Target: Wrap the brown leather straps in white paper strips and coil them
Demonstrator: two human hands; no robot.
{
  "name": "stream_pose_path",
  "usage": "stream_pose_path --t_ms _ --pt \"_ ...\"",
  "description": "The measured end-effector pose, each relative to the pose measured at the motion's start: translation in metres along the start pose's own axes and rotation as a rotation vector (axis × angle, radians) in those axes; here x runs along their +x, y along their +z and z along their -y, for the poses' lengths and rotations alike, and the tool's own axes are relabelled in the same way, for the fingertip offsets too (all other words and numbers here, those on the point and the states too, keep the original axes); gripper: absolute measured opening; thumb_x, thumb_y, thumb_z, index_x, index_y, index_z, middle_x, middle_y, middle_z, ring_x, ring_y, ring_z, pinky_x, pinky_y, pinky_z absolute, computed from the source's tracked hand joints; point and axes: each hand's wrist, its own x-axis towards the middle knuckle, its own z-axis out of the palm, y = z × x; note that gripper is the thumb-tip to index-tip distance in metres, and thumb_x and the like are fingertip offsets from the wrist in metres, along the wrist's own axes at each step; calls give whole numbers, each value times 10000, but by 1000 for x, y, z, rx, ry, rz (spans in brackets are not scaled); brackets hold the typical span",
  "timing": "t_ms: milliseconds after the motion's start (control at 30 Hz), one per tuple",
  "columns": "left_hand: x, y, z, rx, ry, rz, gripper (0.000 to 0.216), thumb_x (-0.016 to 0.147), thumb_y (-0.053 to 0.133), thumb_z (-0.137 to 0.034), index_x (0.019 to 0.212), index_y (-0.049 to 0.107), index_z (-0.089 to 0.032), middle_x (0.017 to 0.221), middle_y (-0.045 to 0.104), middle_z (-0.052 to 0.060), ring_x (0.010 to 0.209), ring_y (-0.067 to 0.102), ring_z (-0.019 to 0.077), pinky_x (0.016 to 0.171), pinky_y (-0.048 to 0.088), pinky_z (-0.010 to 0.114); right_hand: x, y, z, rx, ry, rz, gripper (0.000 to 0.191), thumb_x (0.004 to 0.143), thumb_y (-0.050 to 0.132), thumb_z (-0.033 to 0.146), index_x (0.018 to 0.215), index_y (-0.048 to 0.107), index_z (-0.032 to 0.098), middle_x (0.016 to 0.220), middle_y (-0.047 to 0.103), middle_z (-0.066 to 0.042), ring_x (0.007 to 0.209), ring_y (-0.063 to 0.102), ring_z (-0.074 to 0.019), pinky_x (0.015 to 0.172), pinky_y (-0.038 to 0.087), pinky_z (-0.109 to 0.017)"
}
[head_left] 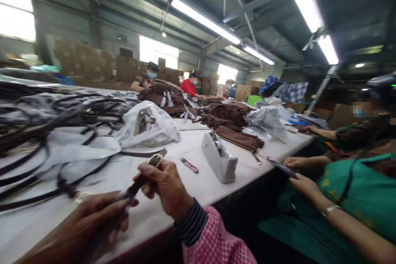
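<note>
A dark brown strap [135, 189] runs between my two hands over the near edge of the table. My left hand [89, 216] is closed around its lower length. Higher up, my right hand [169, 187] pinches the strap close to its end, where a pale gold ring or loop [155, 158] sticks up above the fingers. To the right of that hand, thread snips with a pink handle [189, 165] lie on the table. A grey tape dispenser [219, 159] stands just beyond them.
Dark straps with white wrapping [77, 144] are heaped at the left. Behind them sits an open white plastic bag [148, 126]. Brown fabric pieces [227, 115] are piled farther back. Close on the right, a co-worker in green [361, 189] holds a dark flat object. Other people work across the table.
</note>
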Motion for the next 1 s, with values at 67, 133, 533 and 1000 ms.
stream_pose_path --t_ms 67,133,533,1000 --pt "-13 -8 -7 -62 -25 82 526 815 785 -635 966 757 -132 663 735 55 467 581 109 447 348 171 -3 16 8 -66 -51 91 300 808 822 393 913 696 142 771 716 -23 444 489 -59 412 311 -196" --pt "-23 -10 -13 -172 -29 136 482 852 768 -599 988 749 -138 686 736 65 480 579 103 451 343 171 -6 20 23 -146 -92 177 269 830 802 362 964 706 150 804 731 -29 487 520 -71 444 340 -198" --pt "-48 -26 -18 -276 125 190 423 849 799 -499 1027 725 -122 691 709 58 518 559 111 502 399 212 -9 36 60 -325 -93 633 179 843 791 233 983 785 122 846 712 -60 635 558 -122 519 402 -231" --pt "-58 -28 -11 -35 129 198 587 877 645 -698 1052 716 -142 622 648 15 540 532 147 537 388 253 -20 38 67 -315 -16 657 215 784 826 211 974 806 115 895 718 -72 626 544 -118 517 397 -247"
